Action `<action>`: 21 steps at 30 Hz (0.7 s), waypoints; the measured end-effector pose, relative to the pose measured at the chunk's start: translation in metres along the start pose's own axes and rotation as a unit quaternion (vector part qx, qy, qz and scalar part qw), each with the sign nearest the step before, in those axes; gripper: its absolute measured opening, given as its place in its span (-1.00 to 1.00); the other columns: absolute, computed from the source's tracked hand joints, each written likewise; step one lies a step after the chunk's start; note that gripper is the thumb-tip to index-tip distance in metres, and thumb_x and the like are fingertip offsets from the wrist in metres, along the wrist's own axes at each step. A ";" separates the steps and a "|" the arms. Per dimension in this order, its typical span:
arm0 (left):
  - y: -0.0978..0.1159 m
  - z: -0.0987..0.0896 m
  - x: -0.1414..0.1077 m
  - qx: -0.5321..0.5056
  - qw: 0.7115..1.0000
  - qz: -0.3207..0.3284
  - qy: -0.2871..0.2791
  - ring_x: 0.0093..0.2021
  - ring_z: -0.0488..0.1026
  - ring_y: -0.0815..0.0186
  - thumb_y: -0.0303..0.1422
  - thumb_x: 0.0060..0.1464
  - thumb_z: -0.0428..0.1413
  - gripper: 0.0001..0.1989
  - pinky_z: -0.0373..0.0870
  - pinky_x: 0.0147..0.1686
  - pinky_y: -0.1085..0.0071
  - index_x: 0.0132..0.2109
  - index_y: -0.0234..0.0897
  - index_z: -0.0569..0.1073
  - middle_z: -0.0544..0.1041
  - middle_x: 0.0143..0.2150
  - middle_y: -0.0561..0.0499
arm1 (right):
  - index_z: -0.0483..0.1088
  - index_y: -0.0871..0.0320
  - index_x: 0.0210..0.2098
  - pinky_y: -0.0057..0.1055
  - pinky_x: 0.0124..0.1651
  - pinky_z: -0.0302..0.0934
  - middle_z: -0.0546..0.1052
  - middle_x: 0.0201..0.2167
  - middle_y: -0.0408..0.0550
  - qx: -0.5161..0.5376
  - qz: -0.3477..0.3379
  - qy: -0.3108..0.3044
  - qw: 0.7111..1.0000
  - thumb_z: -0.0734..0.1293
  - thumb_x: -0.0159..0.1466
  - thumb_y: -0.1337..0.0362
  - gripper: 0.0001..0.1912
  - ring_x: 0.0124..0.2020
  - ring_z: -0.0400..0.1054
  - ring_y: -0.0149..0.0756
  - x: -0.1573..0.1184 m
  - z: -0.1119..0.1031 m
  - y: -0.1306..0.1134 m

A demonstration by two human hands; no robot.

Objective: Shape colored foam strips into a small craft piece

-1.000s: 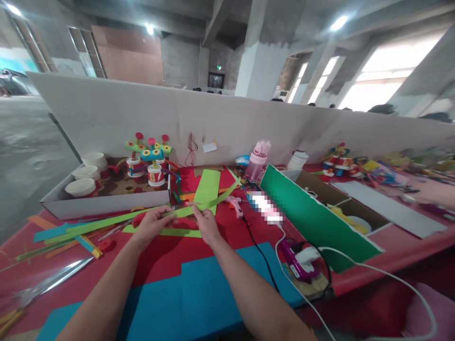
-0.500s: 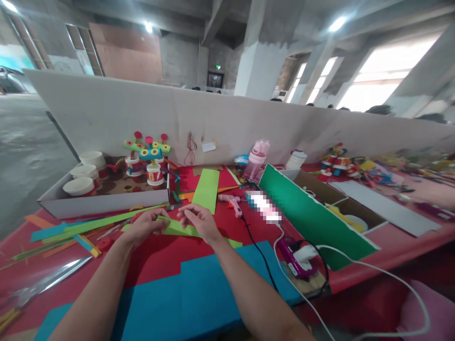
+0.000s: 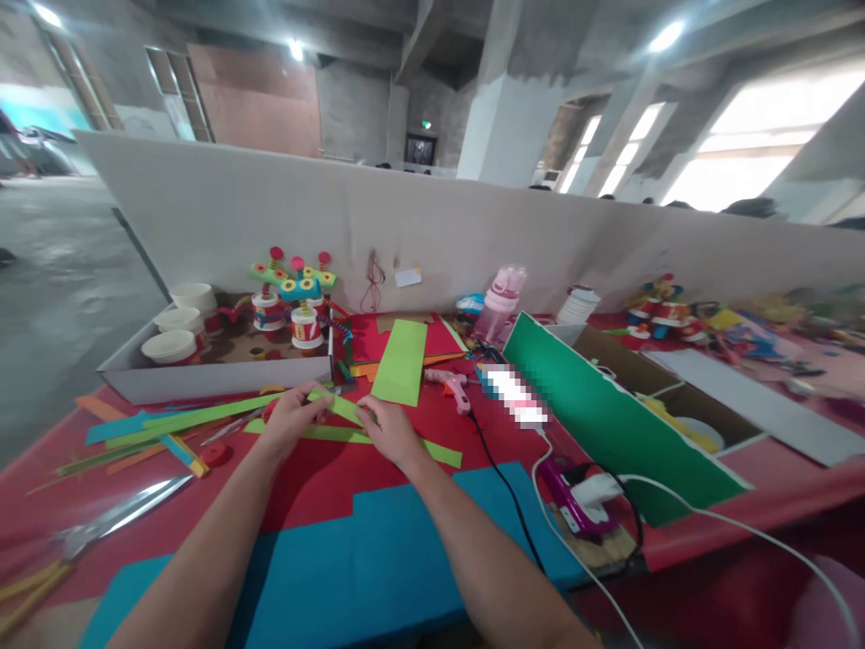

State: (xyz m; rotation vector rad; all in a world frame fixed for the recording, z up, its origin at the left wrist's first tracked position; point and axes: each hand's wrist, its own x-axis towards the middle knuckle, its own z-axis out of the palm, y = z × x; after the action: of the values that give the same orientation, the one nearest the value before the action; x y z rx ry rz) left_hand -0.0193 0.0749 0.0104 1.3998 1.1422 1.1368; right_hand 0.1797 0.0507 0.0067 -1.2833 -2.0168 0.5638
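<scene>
"Scissors [image 3: 135, 514] first: where are they?"

"Lower left of the frame, blades slanting up toward the centre. Above them is a spread of loose paper strips [image 3: 118, 428], and a white tray [image 3: 223, 382] at mid-left bears cups [image 3: 168, 348] and small figures [image 3: 305, 329] with red-topped heads."

"And what crowds the hands?"

"A broad green sheet [image 3: 398, 361] lies just beyond them. A pink glue gun [image 3: 454, 389] rests to its right, its black cord [image 3: 496, 478] trailing toward the lower right. Another flat green strip [image 3: 442, 453] runs beneath the right hand [image 3: 390, 431], which covers part of it."

"Where's the piece being handled?"

"That short green strip [image 3: 343, 409] is at the centre of the frame, between the two hands. The left hand [image 3: 297, 422] has its grip pinched on the upper-left end; the right grip is closed on the other end, fingertips and thumb together."

"How are the arms set?"

"Both forearms reach in from the bottom edge and converge, wrists low, crossing above blue sheets [image 3: 324, 577]."

"And the surroundings?"

"The table [image 3: 311, 496] is covered in red. A green panel [image 3: 608, 433] slants across the right, a pink bottle [image 3: 500, 306] stands near its far end, and a white partition [image 3: 432, 221] closes off the back. Above that is bare concrete, with bright windows at upper right."
</scene>
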 end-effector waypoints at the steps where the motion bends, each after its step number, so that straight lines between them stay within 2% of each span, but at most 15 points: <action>1: 0.000 -0.002 0.001 -0.008 1.000 0.011 0.019 -0.60 0.24 0.48 -0.20 -0.07 0.23 -0.73 0.12 -0.55 0.53 -0.38 -0.31 0.39 0.37 -0.62 0.13 | 0.45 0.07 -0.22 -0.48 -0.31 0.14 0.57 -0.38 -0.11 -0.013 -0.006 -0.007 1.000 0.20 0.35 0.17 -0.79 -0.35 0.43 -0.30 0.001 -0.002 0.003; 3: 0.000 -0.006 0.003 -0.025 0.998 0.012 0.051 -0.59 0.26 0.47 -0.18 -0.11 0.26 -0.70 0.16 -0.54 0.52 -0.37 -0.32 0.41 0.40 -0.60 0.11 | 0.47 0.07 -0.30 -0.45 -0.31 0.13 0.57 -0.39 -0.08 -0.060 0.011 -0.002 0.998 0.24 0.33 0.19 -0.81 -0.37 0.42 -0.27 0.003 -0.008 0.008; 5: -0.001 -0.006 0.003 -0.037 0.998 0.001 0.059 -0.60 0.27 0.46 -0.17 -0.15 0.27 -0.68 0.18 -0.55 0.52 -0.37 -0.32 0.40 0.41 -0.59 0.11 | 0.48 0.08 -0.30 -0.39 -0.28 0.14 0.57 -0.40 -0.03 -0.112 0.036 0.022 0.993 0.26 0.31 0.21 -0.83 -0.36 0.42 -0.21 0.004 -0.012 0.010; 8: -0.002 0.000 0.001 -0.015 0.999 -0.007 0.033 -0.62 0.26 0.47 -0.17 -0.16 0.27 -0.68 0.15 -0.58 0.53 -0.38 -0.30 0.39 0.39 -0.60 0.13 | 0.43 0.09 -0.13 -0.27 -0.09 0.16 0.56 -0.24 0.05 -0.115 -0.023 0.077 0.990 0.26 0.31 0.23 -0.82 -0.20 0.40 -0.14 0.004 -0.009 0.007; 10: -0.001 0.007 -0.001 0.009 1.000 -0.014 0.014 -0.64 0.25 0.46 -0.18 -0.16 0.26 -0.69 0.11 -0.60 0.54 -0.38 -0.30 0.38 0.37 -0.63 0.15 | 0.35 0.10 -0.07 -0.24 -0.01 0.16 0.51 -0.16 0.06 -0.074 -0.065 0.085 0.991 0.30 0.27 0.22 -0.76 -0.11 0.36 -0.13 0.003 0.000 0.002; 13: 0.001 0.016 -0.004 0.013 1.000 -0.024 -0.010 -0.64 0.27 0.45 -0.19 -0.15 0.25 -0.69 0.11 -0.60 0.53 -0.35 -0.28 0.35 0.38 -0.63 0.16 | 0.30 0.11 -0.14 -0.28 -0.08 0.20 0.46 -0.19 0.00 -0.017 -0.054 0.065 0.996 0.34 0.20 0.27 -0.76 -0.14 0.34 -0.17 0.001 0.018 -0.001; 16: 0.004 0.017 -0.006 0.005 0.999 -0.031 -0.023 -0.63 0.26 0.45 -0.19 -0.14 0.25 -0.68 0.15 -0.58 0.53 -0.33 -0.27 0.33 0.38 -0.63 0.16 | 0.29 0.10 -0.24 -0.34 -0.15 0.19 0.43 -0.25 -0.05 0.002 -0.041 0.057 0.998 0.30 0.20 0.34 -0.87 -0.21 0.33 -0.22 0.001 0.026 -0.001; 19: 0.008 0.008 -0.007 -0.014 0.999 -0.024 -0.031 -0.60 0.29 0.44 -0.16 -0.03 0.20 -0.70 0.19 -0.55 0.53 -0.27 -0.28 0.36 0.37 -0.62 0.15 | 0.29 0.11 -0.35 -0.39 -0.21 0.16 0.43 -0.36 -0.09 0.028 -0.051 0.050 0.997 0.29 0.22 0.34 -0.95 -0.29 0.32 -0.25 0.003 0.021 -0.001; 21: 0.011 -0.003 -0.008 -0.040 0.999 0.005 -0.029 -0.49 0.38 0.40 -0.17 0.04 0.15 -0.69 0.26 -0.47 0.51 -0.13 -0.26 0.41 0.48 -0.48 0.07 | 0.29 0.11 -0.39 -0.40 -0.23 0.15 0.44 -0.39 -0.11 0.041 -0.047 0.055 0.997 0.29 0.23 0.31 -0.93 -0.32 0.32 -0.26 0.003 0.016 -0.001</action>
State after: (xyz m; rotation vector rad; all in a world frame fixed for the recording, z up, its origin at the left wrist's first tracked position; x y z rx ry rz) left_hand -0.0219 0.0663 0.0208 1.3699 1.0391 1.1298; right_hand 0.1667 0.0533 -0.0029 -1.1394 -1.9332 0.5147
